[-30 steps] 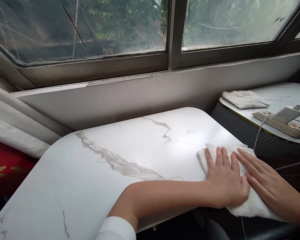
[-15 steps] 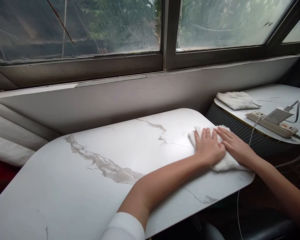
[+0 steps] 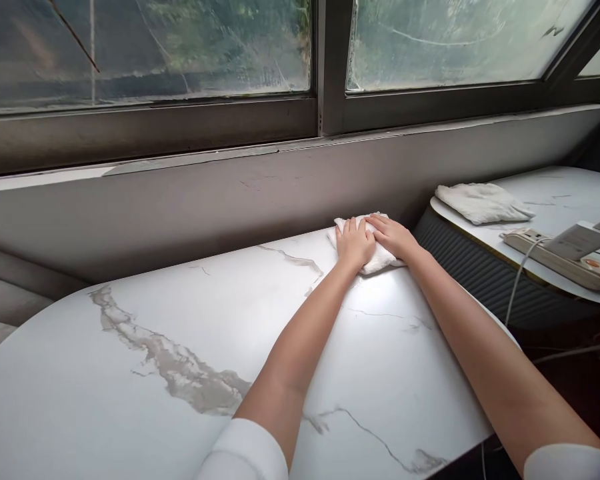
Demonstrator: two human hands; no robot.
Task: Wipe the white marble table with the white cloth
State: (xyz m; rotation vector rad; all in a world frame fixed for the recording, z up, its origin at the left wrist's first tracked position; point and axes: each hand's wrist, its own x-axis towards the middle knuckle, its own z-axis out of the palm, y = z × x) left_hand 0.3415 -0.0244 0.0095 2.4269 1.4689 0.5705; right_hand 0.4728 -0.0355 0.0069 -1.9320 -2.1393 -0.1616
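Observation:
A folded white cloth [image 3: 379,260] lies on the white marble-patterned table [image 3: 145,427], at its far right rounded corner by the wall. My left hand [image 3: 354,243] presses on the cloth from above, fingers stretched out and slightly spread. Flat on the right part of the same cloth rests my right hand [image 3: 394,237], its fingers extended toward the left hand and touching or nearly touching it. Both palms face down, so the undersides of the hands are hidden.
At the right, a second marble-patterned table [image 3: 575,190] with a ribbed dark side carries another white cloth [image 3: 484,203] and a power strip [image 3: 560,257] with a white adapter [image 3: 575,240] and cables. Behind the tables run a low wall [image 3: 220,200] and framed windows [image 3: 230,47].
Both hands have slid the cloth away from me and to the left, from the table's right side to its far corner. The view has shifted slightly.

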